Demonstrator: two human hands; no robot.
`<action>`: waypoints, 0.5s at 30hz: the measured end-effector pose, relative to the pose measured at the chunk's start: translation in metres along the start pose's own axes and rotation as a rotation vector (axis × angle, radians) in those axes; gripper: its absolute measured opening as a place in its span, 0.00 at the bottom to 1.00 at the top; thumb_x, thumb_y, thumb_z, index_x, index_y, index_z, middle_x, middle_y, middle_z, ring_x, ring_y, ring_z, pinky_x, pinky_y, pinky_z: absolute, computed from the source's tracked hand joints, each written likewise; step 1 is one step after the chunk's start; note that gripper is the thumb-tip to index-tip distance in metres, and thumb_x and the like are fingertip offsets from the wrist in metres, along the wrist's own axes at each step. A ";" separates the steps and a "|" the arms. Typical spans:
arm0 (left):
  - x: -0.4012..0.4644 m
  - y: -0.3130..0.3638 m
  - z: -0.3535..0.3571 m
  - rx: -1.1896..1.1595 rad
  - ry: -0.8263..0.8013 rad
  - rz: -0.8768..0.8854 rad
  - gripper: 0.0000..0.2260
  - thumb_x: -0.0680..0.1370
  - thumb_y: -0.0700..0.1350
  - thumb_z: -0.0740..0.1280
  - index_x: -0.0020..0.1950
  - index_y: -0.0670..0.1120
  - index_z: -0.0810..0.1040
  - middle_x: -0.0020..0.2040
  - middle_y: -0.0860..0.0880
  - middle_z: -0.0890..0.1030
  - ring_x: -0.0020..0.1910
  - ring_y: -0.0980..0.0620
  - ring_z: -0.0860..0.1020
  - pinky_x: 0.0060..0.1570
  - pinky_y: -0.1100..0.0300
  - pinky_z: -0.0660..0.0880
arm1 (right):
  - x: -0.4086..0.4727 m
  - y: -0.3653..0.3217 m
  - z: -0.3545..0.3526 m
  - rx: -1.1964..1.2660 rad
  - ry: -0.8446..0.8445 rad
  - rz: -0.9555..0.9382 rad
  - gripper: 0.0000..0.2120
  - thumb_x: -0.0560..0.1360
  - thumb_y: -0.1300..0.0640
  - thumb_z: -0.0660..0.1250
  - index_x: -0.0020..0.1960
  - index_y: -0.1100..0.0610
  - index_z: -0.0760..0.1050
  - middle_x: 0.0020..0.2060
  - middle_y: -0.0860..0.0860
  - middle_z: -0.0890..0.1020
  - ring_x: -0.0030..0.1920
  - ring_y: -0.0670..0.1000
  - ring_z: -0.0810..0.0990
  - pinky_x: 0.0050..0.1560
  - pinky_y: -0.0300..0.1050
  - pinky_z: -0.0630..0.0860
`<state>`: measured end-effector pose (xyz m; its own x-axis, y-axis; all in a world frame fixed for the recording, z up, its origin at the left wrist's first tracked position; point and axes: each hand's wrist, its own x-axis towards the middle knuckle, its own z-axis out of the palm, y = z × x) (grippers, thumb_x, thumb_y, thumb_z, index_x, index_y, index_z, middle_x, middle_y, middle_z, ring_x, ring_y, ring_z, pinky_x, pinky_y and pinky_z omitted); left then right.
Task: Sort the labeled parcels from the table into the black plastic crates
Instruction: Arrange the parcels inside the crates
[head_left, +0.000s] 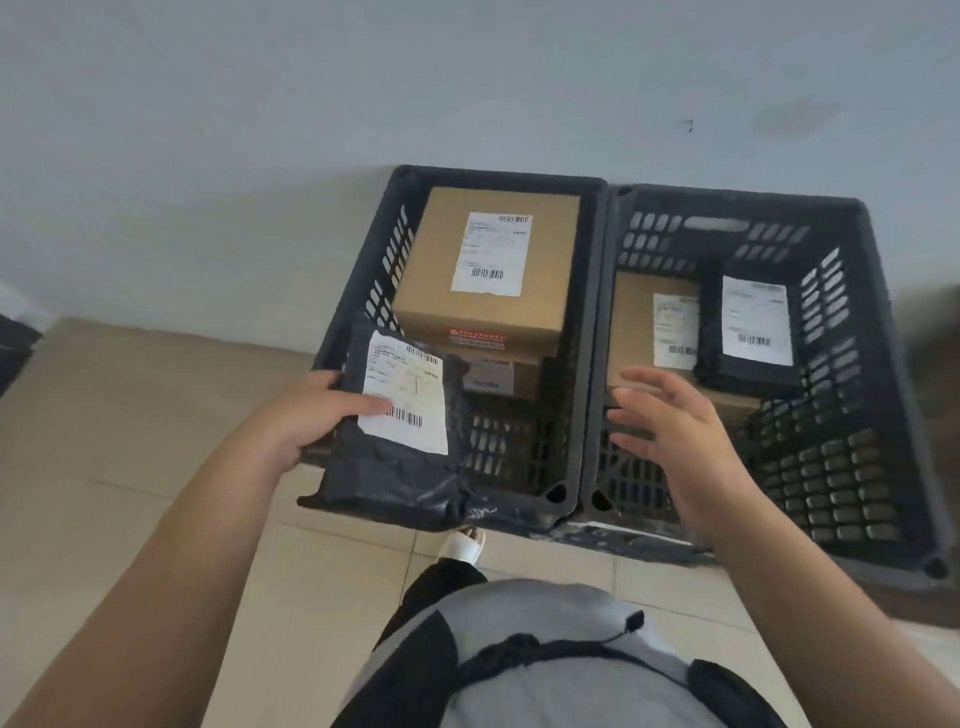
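Two black plastic crates stand side by side on the floor against the wall. The left crate (589, 332) holds a labeled brown box (426, 291) stacked on another box (522, 376). My left hand (317, 410) grips a black poly-bag parcel (400, 467) with a white barcode label, held over the left crate's near left corner. The right crate (883, 395) holds a labeled brown box (634, 327) and a black labeled parcel (711, 332) lying on it. My right hand (675, 431) hovers over the right crate's near left part, fingers spread and holding nothing.
Beige floor tiles (130, 441) lie to the left and in front of the crates. A pale wall (363, 78) rises behind them. My foot in a white slipper (462, 545) is close to the left crate's near edge. A dark object (13, 353) shows at the far left edge.
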<state>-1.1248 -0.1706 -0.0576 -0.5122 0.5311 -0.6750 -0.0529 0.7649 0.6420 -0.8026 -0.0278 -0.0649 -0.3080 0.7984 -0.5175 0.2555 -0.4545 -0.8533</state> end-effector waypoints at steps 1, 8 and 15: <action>0.015 0.001 -0.003 0.015 -0.067 -0.054 0.13 0.73 0.43 0.79 0.56 0.49 0.84 0.47 0.49 0.89 0.44 0.47 0.88 0.40 0.55 0.82 | 0.004 -0.001 0.010 -0.022 0.034 0.010 0.14 0.82 0.55 0.69 0.68 0.50 0.77 0.61 0.51 0.81 0.61 0.52 0.82 0.64 0.53 0.80; 0.105 -0.005 0.011 0.055 -0.375 -0.351 0.11 0.76 0.40 0.77 0.56 0.41 0.83 0.44 0.43 0.89 0.37 0.47 0.88 0.29 0.58 0.82 | 0.050 0.015 0.082 -0.420 0.299 0.031 0.30 0.81 0.49 0.69 0.80 0.50 0.62 0.76 0.52 0.69 0.76 0.57 0.66 0.75 0.61 0.67; 0.153 -0.022 0.062 -0.054 -0.539 -0.461 0.16 0.81 0.31 0.66 0.69 0.38 0.76 0.65 0.37 0.82 0.65 0.39 0.80 0.63 0.42 0.78 | 0.074 0.047 0.106 -0.833 0.515 0.140 0.39 0.82 0.39 0.62 0.83 0.53 0.47 0.80 0.58 0.62 0.80 0.63 0.57 0.78 0.67 0.55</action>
<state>-1.1487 -0.0841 -0.1976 0.0670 0.2753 -0.9590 -0.2119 0.9432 0.2559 -0.9107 -0.0321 -0.1499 0.1597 0.9227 -0.3509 0.8831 -0.2924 -0.3670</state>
